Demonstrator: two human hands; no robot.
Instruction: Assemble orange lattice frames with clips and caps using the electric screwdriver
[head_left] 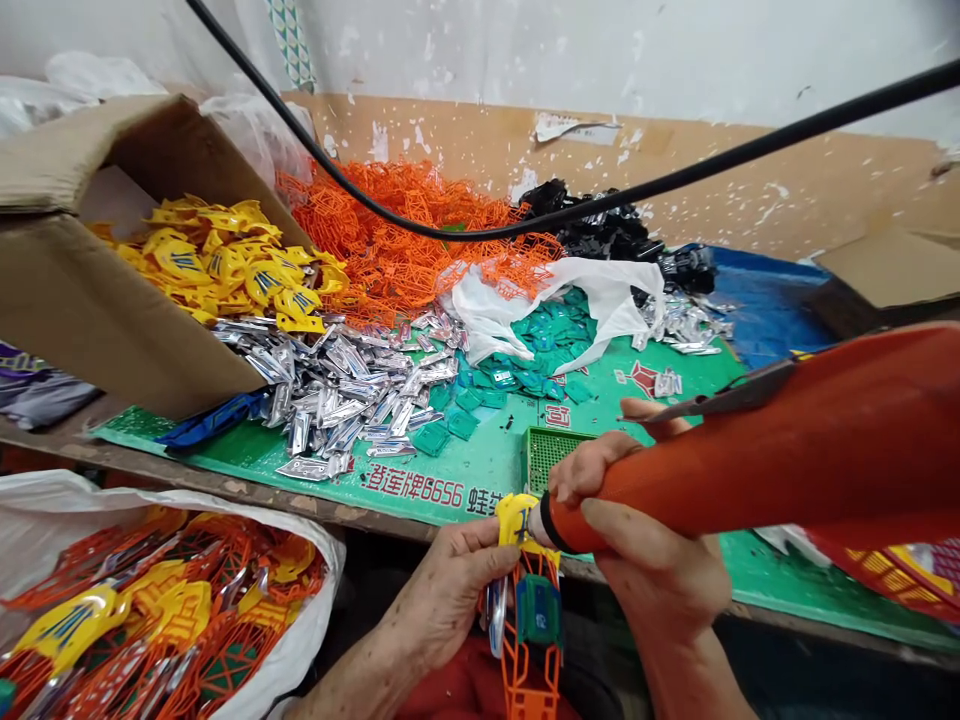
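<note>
My left hand (442,580) pinches the upper end of an orange lattice plastic frame (531,680) between thumb and fingers. The frame carries a yellow curved piece (514,512) at its top, a teal-green block (538,608) in the middle and a silver strip (496,615) along its left side. Wrapped around an orange power screwdriver (720,460) is my right hand (645,540). The screwdriver's grey nose meets the yellow piece, hiding its bit and the contact spot. Just behind is a small green basket (551,450).
A cardboard box (97,300) spills yellow pieces (240,260). Silver strips (345,390), teal pieces (555,335), orange frames (405,230) and black parts (600,220) are heaped on the table. At lower left, a white sack (315,590) holds assembled frames. A black cable (480,232) hangs across.
</note>
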